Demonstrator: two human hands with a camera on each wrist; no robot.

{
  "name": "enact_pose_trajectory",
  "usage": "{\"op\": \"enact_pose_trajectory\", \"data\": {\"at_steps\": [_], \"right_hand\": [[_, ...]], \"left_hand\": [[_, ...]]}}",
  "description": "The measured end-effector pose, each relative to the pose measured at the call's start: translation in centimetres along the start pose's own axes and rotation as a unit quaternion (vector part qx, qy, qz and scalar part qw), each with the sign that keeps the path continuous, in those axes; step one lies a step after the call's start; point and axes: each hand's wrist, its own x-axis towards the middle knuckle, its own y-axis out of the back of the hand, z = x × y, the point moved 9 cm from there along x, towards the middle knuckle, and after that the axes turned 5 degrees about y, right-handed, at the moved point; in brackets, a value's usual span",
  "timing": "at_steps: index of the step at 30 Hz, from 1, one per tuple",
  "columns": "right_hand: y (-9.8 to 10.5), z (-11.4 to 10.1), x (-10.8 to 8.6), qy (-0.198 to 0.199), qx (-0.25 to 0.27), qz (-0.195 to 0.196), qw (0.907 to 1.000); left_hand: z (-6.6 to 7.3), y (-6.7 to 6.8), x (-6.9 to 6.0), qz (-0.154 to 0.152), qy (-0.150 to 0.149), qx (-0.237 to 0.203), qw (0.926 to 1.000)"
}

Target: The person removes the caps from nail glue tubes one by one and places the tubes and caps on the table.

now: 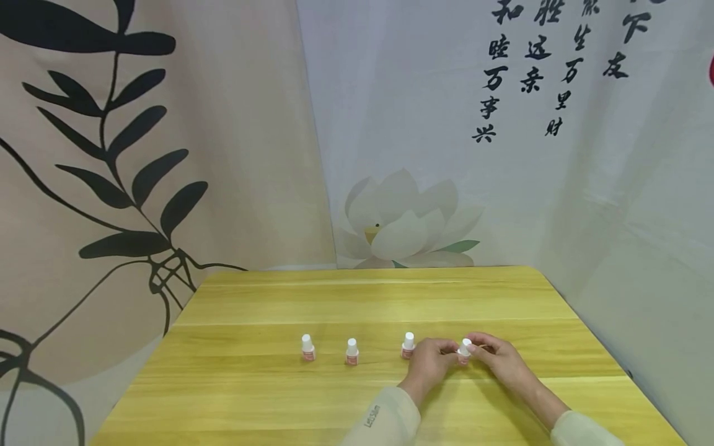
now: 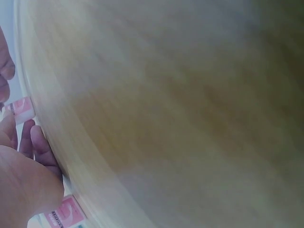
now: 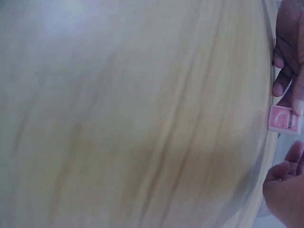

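A small white bottle [image 1: 464,352] with a pink label and white cap stands upright between the two hands. My left hand [image 1: 432,361] pinches its body from the left; in the right wrist view the left thumb [image 3: 298,105] lies against the label. From the right, my right hand [image 1: 502,361] has its thumb and forefinger at the cap, which the wrist views mostly cut off. Just left of my left hand stands a similar bottle [image 1: 408,345], its label [image 2: 66,213] also showing in the left wrist view.
Two more such bottles, one [image 1: 352,352] and another [image 1: 308,348], stand in a loose row farther left on the wooden table [image 1: 251,396]. Behind the table hangs a cloth [image 1: 401,124] printed with a flower and writing. Plant-patterned fabric [image 1: 251,155] covers the left side.
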Motion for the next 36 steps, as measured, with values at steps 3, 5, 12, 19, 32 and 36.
{"op": "enact_pose_trajectory", "data": {"at_steps": [3, 5, 12, 19, 32, 36], "right_hand": [[-0.07, 0.14, -0.05, -0.006, 0.006, -0.003, 1.0000], [-0.05, 0.27, -0.03, -0.011, 0.006, 0.001, 0.9999], [0.19, 0.34, 0.13, -0.004, 0.001, 0.031, 0.9995], [0.30, 0.43, 0.18, -0.013, 0.015, 0.036, 0.9992], [0.03, 0.45, 0.25, -0.021, 0.041, 0.008, 0.9989], [0.16, 0.52, 0.24, -0.025, 0.028, 0.010, 0.9992]], "left_hand": [[-0.17, -0.06, -0.08, -0.004, 0.013, -0.004, 0.9999], [-0.28, -0.11, -0.09, -0.006, 0.016, -0.007, 0.9998], [-0.47, -0.18, -0.01, -0.006, 0.016, -0.007, 0.9998], [-0.42, -0.17, 0.07, -0.006, 0.018, 0.000, 0.9998], [-0.30, -0.21, 0.14, 0.000, 0.013, 0.004, 0.9999], [-0.27, -0.25, 0.11, 0.001, 0.014, 0.003, 0.9999]]}}
